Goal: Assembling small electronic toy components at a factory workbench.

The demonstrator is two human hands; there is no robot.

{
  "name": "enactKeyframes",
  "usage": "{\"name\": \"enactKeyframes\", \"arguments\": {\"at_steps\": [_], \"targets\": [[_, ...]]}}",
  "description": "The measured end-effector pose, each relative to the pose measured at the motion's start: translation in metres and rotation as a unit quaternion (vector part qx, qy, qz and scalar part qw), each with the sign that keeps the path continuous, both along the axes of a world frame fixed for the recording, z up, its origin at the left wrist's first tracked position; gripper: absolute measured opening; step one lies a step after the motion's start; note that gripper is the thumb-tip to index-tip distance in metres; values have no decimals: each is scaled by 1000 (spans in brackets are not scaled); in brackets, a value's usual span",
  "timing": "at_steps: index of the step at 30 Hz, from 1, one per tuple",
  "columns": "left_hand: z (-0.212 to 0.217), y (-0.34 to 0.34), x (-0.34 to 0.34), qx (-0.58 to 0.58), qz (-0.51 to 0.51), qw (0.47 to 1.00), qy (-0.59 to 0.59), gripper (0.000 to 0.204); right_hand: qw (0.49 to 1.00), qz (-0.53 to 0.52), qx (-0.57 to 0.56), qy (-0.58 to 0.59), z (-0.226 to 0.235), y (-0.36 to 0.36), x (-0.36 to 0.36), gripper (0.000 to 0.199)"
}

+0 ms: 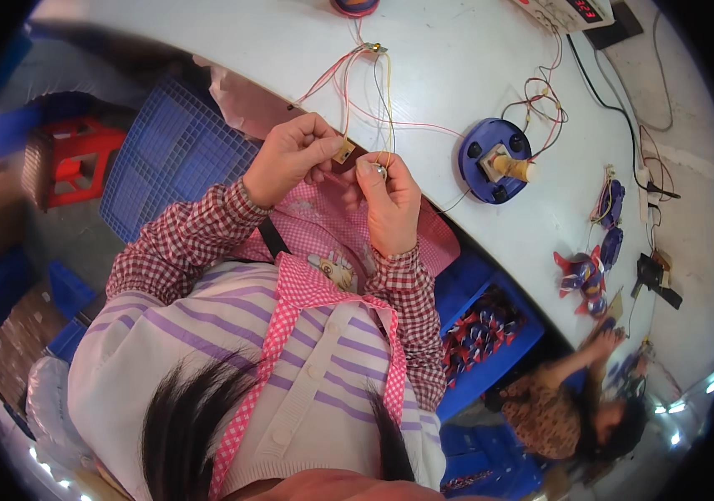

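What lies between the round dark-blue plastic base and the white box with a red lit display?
The head view shows thin, looped red and dark wires there, over the white tabletop.

Assembly workshop: wired instrument [565,12] is sitting on the white bench [449,58] beyond the right hand [392,204], blue parts bin [494,374] right of it, co-worker [547,409] farther right.

Room on tbl [436,67] btwn yellow wires [389,83] & blue base [488,136], red wire [423,125] crossing.
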State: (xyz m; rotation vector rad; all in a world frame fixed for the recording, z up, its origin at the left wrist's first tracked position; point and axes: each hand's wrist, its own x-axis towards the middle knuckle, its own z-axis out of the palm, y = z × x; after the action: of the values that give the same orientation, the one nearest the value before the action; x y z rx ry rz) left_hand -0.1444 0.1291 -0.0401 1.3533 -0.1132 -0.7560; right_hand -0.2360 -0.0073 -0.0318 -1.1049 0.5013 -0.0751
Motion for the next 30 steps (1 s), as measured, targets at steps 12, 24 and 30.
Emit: {"name": "enactKeyframes", "arguments": {"at_steps": [12,24,30], "targets": [[3,-17,-3,52,-25,997,-55,9,950,26,-308,-52,-3,-4,1,14],[2,-17,1,24,-20,999,-8,9,918,0,-389,-82,-9,0,4,15],[3,-17,-1,18,-17,999,29,10,907,-6,-412,-87,-8,1,1,16]]}}
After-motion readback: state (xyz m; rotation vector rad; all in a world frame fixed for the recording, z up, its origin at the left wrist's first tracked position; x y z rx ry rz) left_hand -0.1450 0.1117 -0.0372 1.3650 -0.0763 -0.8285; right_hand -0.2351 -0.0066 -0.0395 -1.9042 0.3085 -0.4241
